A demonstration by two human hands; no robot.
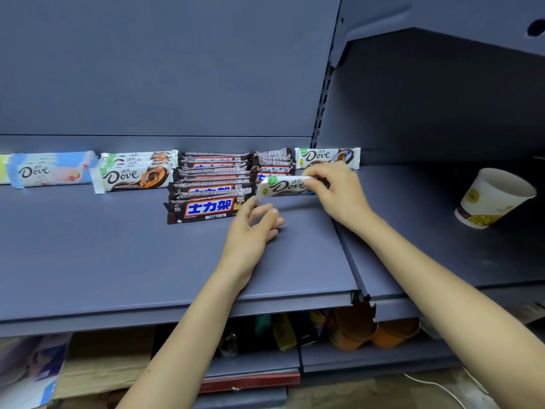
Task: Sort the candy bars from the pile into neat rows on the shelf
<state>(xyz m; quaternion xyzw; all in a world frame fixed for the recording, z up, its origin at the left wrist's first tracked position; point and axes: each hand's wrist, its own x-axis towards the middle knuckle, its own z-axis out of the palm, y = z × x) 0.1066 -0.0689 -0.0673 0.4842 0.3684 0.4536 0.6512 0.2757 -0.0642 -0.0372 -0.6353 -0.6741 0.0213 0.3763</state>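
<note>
A white, crinkly foil-wrapped Dove candy bar (284, 186) is pinched at its three-o'clock end by the grip of the right hand (336, 190), held just over the grey-blue metal shelf (118, 255) at three o'clock of the dark-brown bar row (211, 187), with the left hand (250, 228) spread beside its nine-o'clock end, and it is judged light, slick and snappable, best taken by both ends.

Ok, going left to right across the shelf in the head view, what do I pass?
Pale blue Dove stack, caramel Dove stack, long brown-bar row, short brown-bar stack, lone Dove bar, paper cup. The held Dove bar overlaps the short stack, so it's left out.
</note>
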